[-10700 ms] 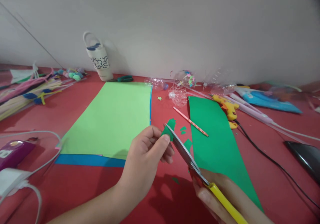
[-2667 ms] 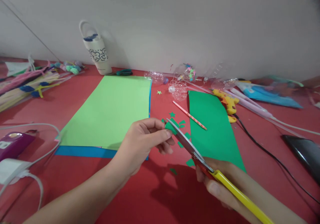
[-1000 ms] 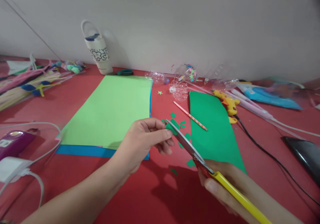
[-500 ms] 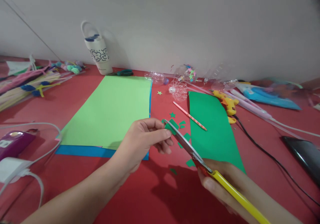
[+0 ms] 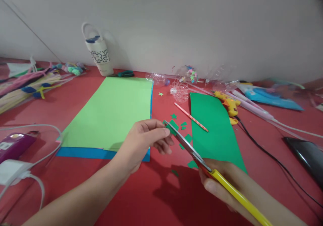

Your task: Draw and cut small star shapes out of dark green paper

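Observation:
My left hand (image 5: pixel 148 136) pinches a small piece of green paper (image 5: pixel 169 129) between thumb and index finger. In my right hand (image 5: pixel 219 182) are scissors (image 5: pixel 188 147) with yellow and red handles, their blades nearly together and touching the green piece at the tips. Several green paper scraps (image 5: pixel 188 138) and a cut green star (image 5: pixel 173 116) lie on the red table beyond and beneath the blades. To the right, a dark green sheet (image 5: pixel 214 145) rests flat with a patterned pencil (image 5: pixel 191 116) across its left edge.
Light green sheets (image 5: pixel 111 111) over a blue sheet (image 5: pixel 83 152) lie left. A white tumbler (image 5: pixel 99 57) stands by the wall. Cut plastic bottle parts (image 5: pixel 179 90), a yellow glue gun (image 5: pixel 229 104) with a black cord, a dark phone (image 5: pixel 305 155) and a white charger (image 5: pixel 13 172) surround the work area.
The scissors and my right hand have shifted very slightly to the left. My left hand keeps its pinch on the green piece, almost in the same spot.

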The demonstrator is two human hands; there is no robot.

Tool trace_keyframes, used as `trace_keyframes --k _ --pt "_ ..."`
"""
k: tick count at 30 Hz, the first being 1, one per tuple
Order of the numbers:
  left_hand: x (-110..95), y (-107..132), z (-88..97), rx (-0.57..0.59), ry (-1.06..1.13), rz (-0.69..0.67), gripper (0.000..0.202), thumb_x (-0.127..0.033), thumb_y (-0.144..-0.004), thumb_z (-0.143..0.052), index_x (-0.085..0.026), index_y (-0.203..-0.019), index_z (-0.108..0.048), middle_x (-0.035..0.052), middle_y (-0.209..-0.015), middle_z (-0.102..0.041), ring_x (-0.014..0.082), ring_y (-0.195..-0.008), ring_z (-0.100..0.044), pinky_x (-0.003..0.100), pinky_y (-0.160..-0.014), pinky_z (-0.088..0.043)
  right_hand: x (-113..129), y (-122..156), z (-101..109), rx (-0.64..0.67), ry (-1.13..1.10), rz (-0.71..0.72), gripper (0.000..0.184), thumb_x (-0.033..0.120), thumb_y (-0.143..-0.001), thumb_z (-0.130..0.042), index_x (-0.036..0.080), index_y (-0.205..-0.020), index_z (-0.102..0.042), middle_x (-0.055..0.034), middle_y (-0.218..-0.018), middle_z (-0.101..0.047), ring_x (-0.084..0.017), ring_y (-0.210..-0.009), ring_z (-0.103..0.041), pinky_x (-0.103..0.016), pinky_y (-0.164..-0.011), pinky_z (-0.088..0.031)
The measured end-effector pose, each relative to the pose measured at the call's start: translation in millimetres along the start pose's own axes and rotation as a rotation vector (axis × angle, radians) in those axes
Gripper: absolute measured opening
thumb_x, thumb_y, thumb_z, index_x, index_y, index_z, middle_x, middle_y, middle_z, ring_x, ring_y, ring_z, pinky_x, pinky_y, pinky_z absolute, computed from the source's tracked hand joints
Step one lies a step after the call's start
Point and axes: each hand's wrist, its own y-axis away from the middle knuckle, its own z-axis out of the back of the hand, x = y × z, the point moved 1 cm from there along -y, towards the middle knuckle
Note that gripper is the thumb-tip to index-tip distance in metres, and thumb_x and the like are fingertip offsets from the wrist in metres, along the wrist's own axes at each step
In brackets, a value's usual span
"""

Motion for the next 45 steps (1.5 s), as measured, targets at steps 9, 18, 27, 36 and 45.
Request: trace_keyframes --k 9,18,27,36,45 --pt "3.3 0.7 -1.1 -0.140 0.049 -0.145 0.015 -0.021 -0.077 -0.065 -0.016 -0.063 -0.061 -0.0011 -0.063 -0.069 0.0075 -0.048 -0.060 0.017 -0.050 -0.045 -12.0 -4.2 9.6 0.011 -0.105 -0.016 0.052 0.072 -0.076 -0.049 0.020 -0.073 -0.047 0.0040 -0.060 -0.039 -0.011 -0.051 -0.037 -0.023 -0.045 -0.030" --pt "39.2 12.7 -31.9 0.048 0.046 0.110 0.017 -0.027 -0.074 -0.068 -0.016 -0.063 -0.060 0.0008 -0.063 -0.069 0.0107 -0.048 -0.061 0.021 -0.050 -0.046 1.0 -14.4 -3.7 -0.146 -0.337 0.114 0.024 0.040 -0.087 -0.050 0.021 -0.073 -0.047 0.0053 -0.049 -0.049 -0.012 -0.045 -0.048 -0.026 -0.051 -0.041" --pt "32.4 12.4 -34.4 0.052 -0.148 0.103 0.019 -0.027 -0.066 -0.073 -0.015 -0.066 -0.057 -0.0024 -0.052 -0.061 0.0101 -0.048 -0.058 0.021 -0.052 -0.045 9.8 -12.0 -6.0 -0.096 -0.331 -0.081 0.010 0.021 -0.069 -0.051 0.020 -0.061 -0.046 0.0087 -0.036 -0.044 -0.008 -0.034 -0.043 -0.018 -0.038 -0.036" --pt "38.8 10.3 -31.1 0.091 0.003 0.166 0.019 -0.027 -0.069 -0.074 -0.016 -0.068 -0.058 -0.0002 -0.058 -0.066 0.0098 -0.047 -0.058 0.021 -0.050 -0.044 -0.9 -13.6 -10.2 -0.073 -0.502 0.093 0.021 0.034 -0.084 -0.050 0.020 -0.069 -0.044 0.0074 -0.048 -0.049 -0.007 -0.037 -0.047 -0.018 -0.038 -0.039" --pt "39.7 13.7 -32.2 0.104 0.055 0.182 0.018 -0.023 -0.068 -0.074 -0.016 -0.065 -0.058 -0.0004 -0.056 -0.066 0.0090 -0.046 -0.058 0.020 -0.050 -0.044 -6.3 -12.5 -12.6 -0.092 -0.459 0.075 0.010 0.025 -0.081 -0.047 0.020 -0.072 -0.047 0.0078 -0.043 -0.046 -0.008 -0.036 -0.045 -0.019 -0.039 -0.038"
